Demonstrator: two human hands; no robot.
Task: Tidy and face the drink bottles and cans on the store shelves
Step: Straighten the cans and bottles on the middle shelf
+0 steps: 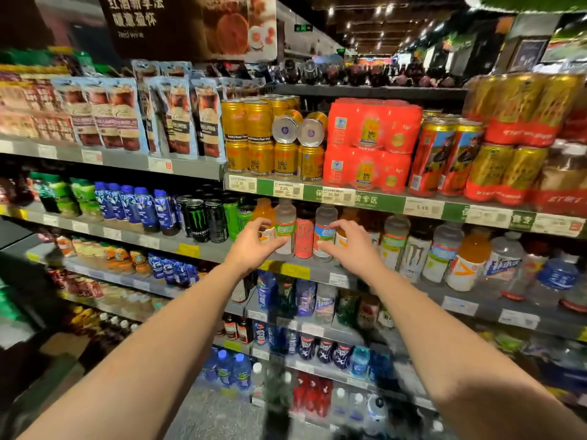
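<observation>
Two bare arms reach forward to a store drinks shelf. The left hand (254,241) has its fingers curled around a clear bottle (285,228) with a green label, thumb above and fingertips at its side. The right hand (346,242) curls onto a second clear bottle (324,231) with a blue label. Between the two bottles stands a pink can (304,238) — all three are at the front edge of the middle shelf (320,271). To the left stand black and green cans (206,220). On the shelf above, gold cans (247,134) are stacked — two lie on their sides beside red multipacks (371,144).
</observation>
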